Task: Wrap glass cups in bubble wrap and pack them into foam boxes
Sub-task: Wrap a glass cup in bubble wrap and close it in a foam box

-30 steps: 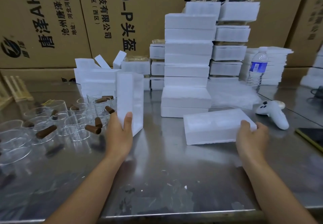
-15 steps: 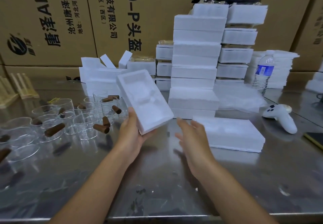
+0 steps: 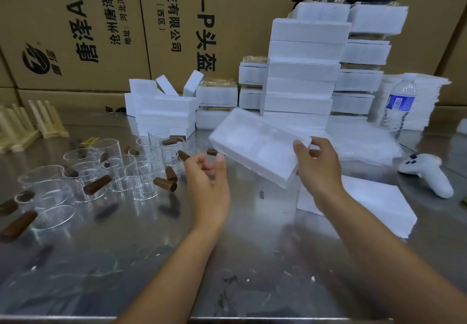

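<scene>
My right hand (image 3: 317,169) grips the right end of a white foam box half (image 3: 255,147), held tilted above the steel table with its moulded hollows facing up. My left hand (image 3: 208,179) hovers just left of that box with loosely curled fingers, holding nothing. The other foam half (image 3: 374,205) lies flat on the table under and behind my right forearm. Several clear glass cups (image 3: 141,179) with brown handles stand and lie at the left. A sheet of bubble wrap (image 3: 358,144) lies behind my right hand.
Tall stacks of white foam boxes (image 3: 303,71) stand at the back against cardboard cartons (image 3: 177,20). A water bottle (image 3: 399,106) and a white controller (image 3: 427,174) are at the right. Wooden racks (image 3: 32,124) sit at the far left.
The foam box half passed from my left hand to my right hand and moved rightward, turning flatter. My left hand let go and now hangs free beside it.
</scene>
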